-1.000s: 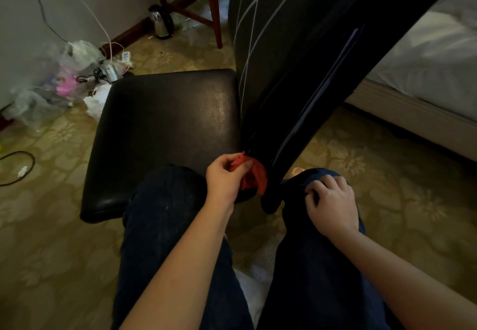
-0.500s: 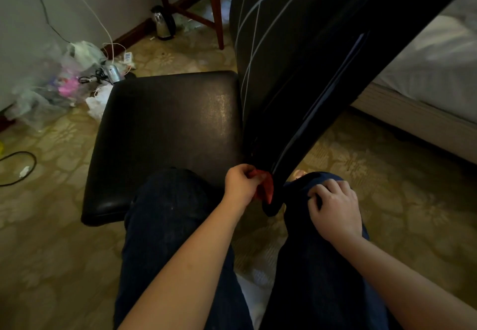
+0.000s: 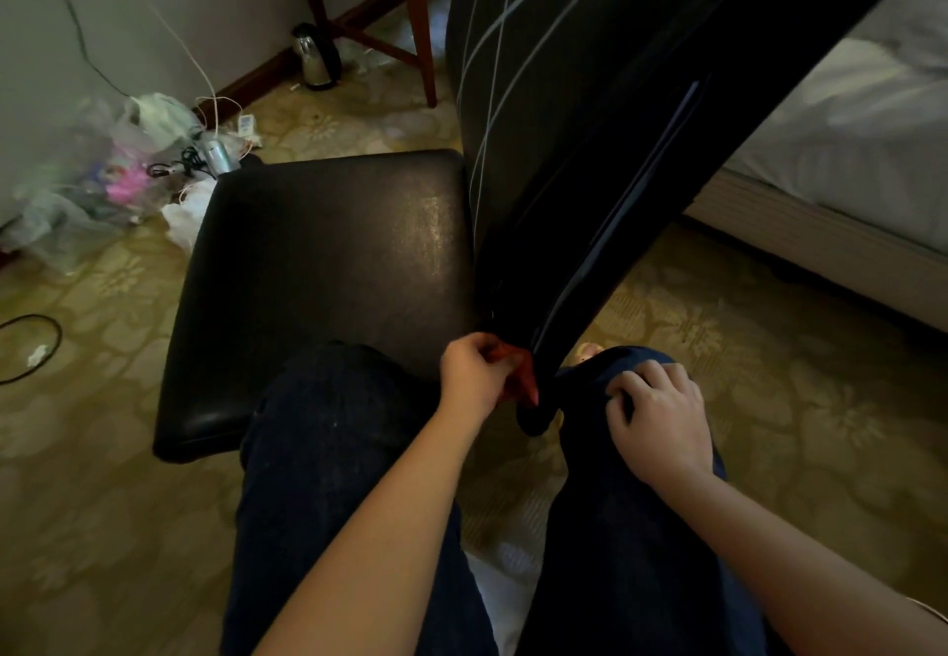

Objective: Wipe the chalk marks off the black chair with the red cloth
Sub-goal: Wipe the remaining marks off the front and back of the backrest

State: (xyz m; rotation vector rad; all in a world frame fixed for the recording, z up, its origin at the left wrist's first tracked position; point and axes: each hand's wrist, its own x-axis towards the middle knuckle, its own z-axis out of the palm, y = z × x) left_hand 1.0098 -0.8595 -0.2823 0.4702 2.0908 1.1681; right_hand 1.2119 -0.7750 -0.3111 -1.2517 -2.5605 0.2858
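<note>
The black chair (image 3: 328,265) stands in front of me, its seat to the left and its tall backrest rising to the upper right. White chalk lines (image 3: 492,40) cross the backrest. My left hand (image 3: 474,373) grips the red cloth (image 3: 526,383) bunched against the bottom end of the backrest's side edge, low by the seat corner. Only a small part of the cloth shows past my fingers. My right hand (image 3: 659,424) rests on my right knee with its fingers curled into the dark trouser fabric.
Plastic bags (image 3: 102,183) and cables lie on the patterned floor at the left. A kettle (image 3: 315,58) stands by wooden furniture legs (image 3: 423,29) at the back. A bed (image 3: 846,142) runs along the right. My knees fill the foreground.
My left hand slid the red cloth a little lower and closer to the backrest's bottom edge; less cloth shows now. My right hand stayed on my knee.
</note>
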